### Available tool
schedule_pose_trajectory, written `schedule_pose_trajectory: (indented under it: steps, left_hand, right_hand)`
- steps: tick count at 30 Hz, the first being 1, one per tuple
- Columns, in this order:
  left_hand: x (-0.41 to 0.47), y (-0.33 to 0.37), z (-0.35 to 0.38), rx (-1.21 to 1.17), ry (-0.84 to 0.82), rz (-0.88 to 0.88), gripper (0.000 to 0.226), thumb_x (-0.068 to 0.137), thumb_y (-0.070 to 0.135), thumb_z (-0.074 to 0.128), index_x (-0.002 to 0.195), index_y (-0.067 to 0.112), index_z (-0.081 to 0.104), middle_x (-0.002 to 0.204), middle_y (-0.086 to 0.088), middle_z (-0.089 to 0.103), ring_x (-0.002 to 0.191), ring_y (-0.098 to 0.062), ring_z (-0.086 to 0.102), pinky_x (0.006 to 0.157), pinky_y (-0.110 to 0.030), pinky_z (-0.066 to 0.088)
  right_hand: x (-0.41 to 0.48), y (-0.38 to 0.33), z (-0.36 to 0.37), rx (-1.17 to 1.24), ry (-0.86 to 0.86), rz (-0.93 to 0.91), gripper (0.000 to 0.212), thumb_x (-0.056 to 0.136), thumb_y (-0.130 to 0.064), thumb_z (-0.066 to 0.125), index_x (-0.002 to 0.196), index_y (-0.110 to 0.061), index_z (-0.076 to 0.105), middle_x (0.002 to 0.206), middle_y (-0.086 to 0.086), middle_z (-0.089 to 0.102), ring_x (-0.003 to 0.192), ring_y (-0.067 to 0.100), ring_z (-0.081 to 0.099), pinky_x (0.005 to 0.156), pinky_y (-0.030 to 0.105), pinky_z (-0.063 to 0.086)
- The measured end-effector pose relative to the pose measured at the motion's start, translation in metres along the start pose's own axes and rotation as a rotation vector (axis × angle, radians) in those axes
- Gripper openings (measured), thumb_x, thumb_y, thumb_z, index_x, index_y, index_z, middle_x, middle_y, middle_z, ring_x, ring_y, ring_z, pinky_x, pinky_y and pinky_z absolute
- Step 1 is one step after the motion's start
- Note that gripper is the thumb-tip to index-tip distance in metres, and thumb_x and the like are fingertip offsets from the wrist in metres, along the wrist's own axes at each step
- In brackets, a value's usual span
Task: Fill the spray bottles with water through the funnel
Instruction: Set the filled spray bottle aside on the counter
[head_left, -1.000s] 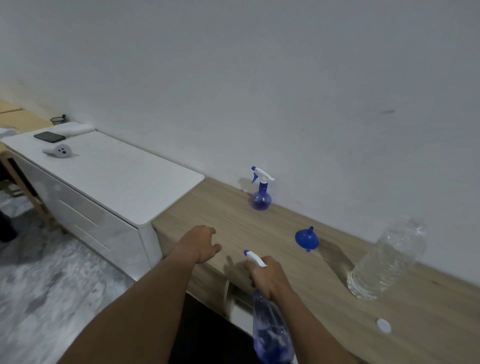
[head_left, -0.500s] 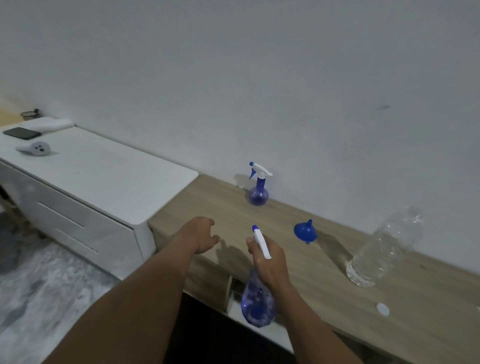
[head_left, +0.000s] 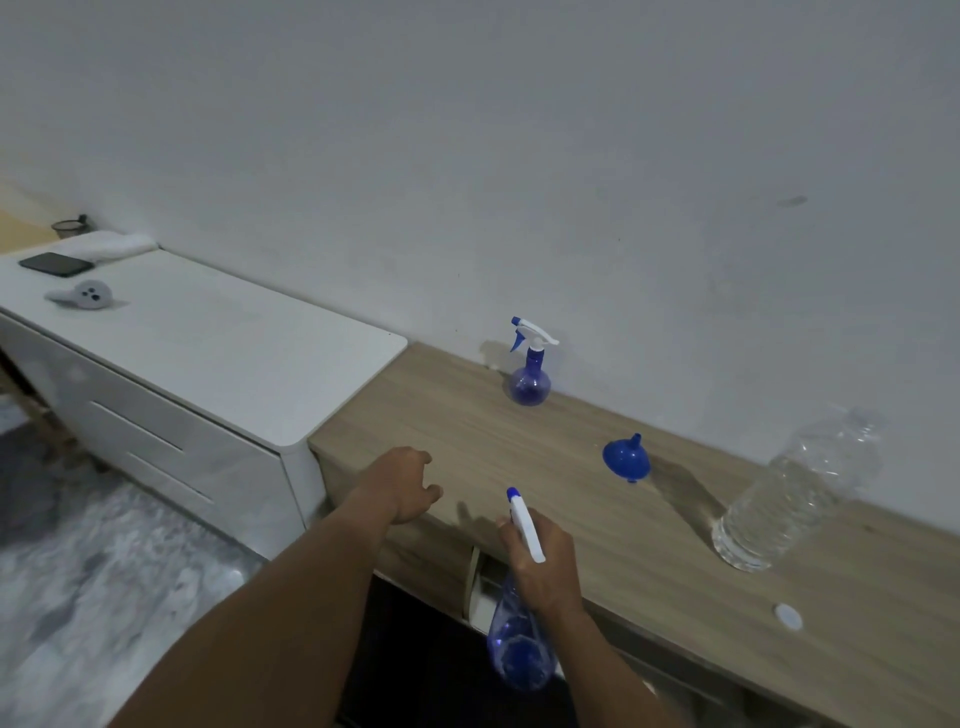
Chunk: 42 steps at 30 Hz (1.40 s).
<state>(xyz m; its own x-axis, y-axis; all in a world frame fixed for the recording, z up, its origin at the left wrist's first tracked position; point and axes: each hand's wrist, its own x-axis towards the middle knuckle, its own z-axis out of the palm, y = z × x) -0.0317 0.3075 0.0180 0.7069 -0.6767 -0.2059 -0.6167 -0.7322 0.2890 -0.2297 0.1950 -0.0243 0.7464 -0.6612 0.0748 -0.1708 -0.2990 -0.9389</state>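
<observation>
Right hand (head_left: 540, 566) is clasping the round blue plastic spray bottle (head_left: 519, 654) by its neck, off the wooden desktop (head_left: 467, 426), presumably for uncapping. Left hand (head_left: 408, 486) is hovering loosely curled, empty. Blue plastic funnel (head_left: 626, 457) is lying at one o'clock.

Both forearms bare, reaching forward. The left hand (head_left: 408, 486) is palm down, fingers loosely curled, holding nothing, at the tabletop (head_left: 467, 426) edge; contact unclear. The right hand (head_left: 543, 569) is knuckles up, fingers wrapped round the neck of 1 bottle (head_left: 519, 652).
</observation>
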Motion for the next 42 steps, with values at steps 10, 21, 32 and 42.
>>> schedule_pose_trajectory:
  steps: [10, 21, 32, 42]
  left_hand:
    - [-0.001, -0.005, 0.0, -0.008, 0.0, 0.001, 0.068, 0.093, 0.048, 0.059, 0.148, 0.013, 0.042, 0.149, -0.01, 0.045, 0.137, -0.027, 0.042, 0.109, -0.038, 0.038]
    - [-0.004, 0.001, 0.004, -0.032, -0.014, 0.015, 0.068, 0.093, 0.047, 0.06, 0.148, 0.012, 0.042, 0.149, -0.01, 0.046, 0.137, -0.026, 0.042, 0.11, -0.038, 0.038]
    - [-0.006, 0.008, 0.002, -0.043, -0.023, 0.029, 0.069, 0.094, 0.046, 0.059, 0.149, 0.011, 0.04, 0.151, -0.011, 0.043, 0.139, -0.027, 0.04, 0.112, -0.037, 0.037]
    - [-0.01, 0.009, 0.003, -0.033, -0.008, 0.035, 0.069, 0.094, 0.046, 0.058, 0.148, 0.007, 0.041, 0.15, -0.013, 0.045, 0.138, -0.028, 0.041, 0.11, -0.036, 0.037]
  right_hand:
    - [-0.002, 0.012, 0.009, -0.058, -0.045, 0.057, 0.037, 0.095, -0.03, 0.065, 0.065, -0.01, 0.054, 0.056, 0.006, 0.052, 0.051, 0.009, 0.047, 0.054, 0.035, 0.042]
    - [-0.003, 0.0, 0.0, -0.007, -0.055, 0.153, 0.042, 0.094, -0.03, 0.064, 0.066, -0.002, 0.051, 0.056, 0.0, 0.05, 0.051, 0.012, 0.047, 0.052, 0.027, 0.037]
    - [-0.003, -0.01, -0.006, 0.0, -0.059, 0.204, 0.03, 0.094, -0.025, 0.064, 0.07, -0.009, 0.059, 0.06, -0.002, 0.053, 0.054, 0.01, 0.049, 0.054, 0.024, 0.039]
    - [0.002, -0.011, -0.012, -0.06, -0.084, 0.231, 0.03, 0.089, -0.029, 0.063, 0.062, -0.02, 0.053, 0.057, -0.004, 0.052, 0.052, 0.013, 0.047, 0.054, 0.028, 0.039]
